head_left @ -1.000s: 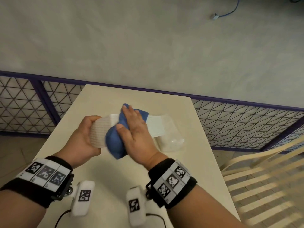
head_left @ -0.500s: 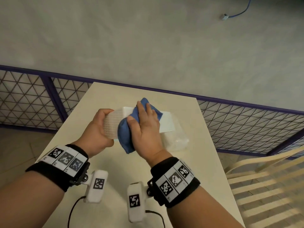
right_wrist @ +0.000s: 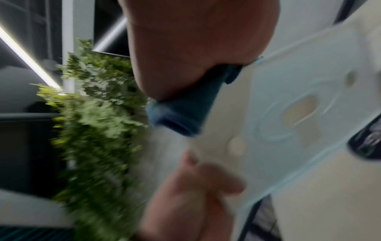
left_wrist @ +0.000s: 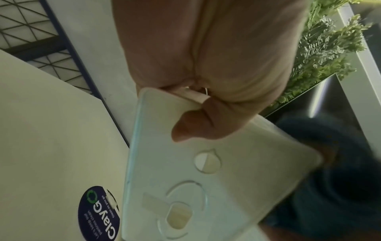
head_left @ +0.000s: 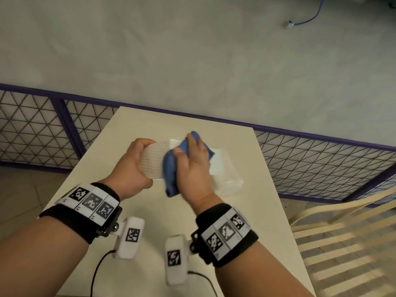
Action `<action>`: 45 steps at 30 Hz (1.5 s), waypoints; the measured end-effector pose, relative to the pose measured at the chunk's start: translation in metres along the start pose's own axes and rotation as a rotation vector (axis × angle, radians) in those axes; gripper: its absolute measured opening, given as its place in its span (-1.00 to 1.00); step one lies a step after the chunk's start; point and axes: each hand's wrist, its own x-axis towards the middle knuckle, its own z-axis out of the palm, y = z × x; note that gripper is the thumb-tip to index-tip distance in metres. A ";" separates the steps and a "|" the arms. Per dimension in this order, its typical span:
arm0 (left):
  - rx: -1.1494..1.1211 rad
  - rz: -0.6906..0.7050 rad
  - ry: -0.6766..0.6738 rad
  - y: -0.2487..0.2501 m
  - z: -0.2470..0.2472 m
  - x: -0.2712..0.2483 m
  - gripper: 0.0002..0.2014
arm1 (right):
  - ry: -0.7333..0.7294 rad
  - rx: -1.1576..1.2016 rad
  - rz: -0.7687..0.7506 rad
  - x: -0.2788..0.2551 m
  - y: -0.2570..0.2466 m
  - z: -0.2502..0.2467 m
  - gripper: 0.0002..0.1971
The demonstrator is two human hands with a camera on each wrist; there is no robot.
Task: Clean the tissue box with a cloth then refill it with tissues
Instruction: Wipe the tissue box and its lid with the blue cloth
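The white tissue box is lifted off the table, and my left hand grips its left end. The left wrist view shows the box's flat underside with my thumb curled over its edge. My right hand presses a bunched blue cloth onto the top of the box, fingers laid over the cloth. In the right wrist view the blue cloth sits under my palm against the box. A clear pack of white tissues lies on the table behind and right of the box, partly hidden.
The cream table is narrow, with a purple-framed mesh fence behind it. A slatted cream chair stands at the right. A dark round label shows on the tissue pack below the box.
Both hands and the box have shifted right and away from me. The right hand with the cloth has slid along the top of the box.
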 end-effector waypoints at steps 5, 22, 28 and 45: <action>0.004 -0.004 -0.042 -0.004 -0.007 -0.006 -0.18 | -0.087 0.018 -0.216 -0.003 0.021 -0.010 -0.41; 0.101 0.093 -0.103 0.002 -0.005 -0.013 -0.20 | -0.055 0.110 -0.221 -0.003 0.006 -0.010 -0.56; 0.036 0.061 -0.086 -0.001 -0.010 -0.025 -0.19 | 0.003 -0.003 0.131 0.017 0.061 -0.038 -0.39; -0.124 -0.036 -0.132 -0.017 -0.025 -0.018 -0.17 | 0.016 0.026 0.247 0.019 0.100 -0.042 -0.51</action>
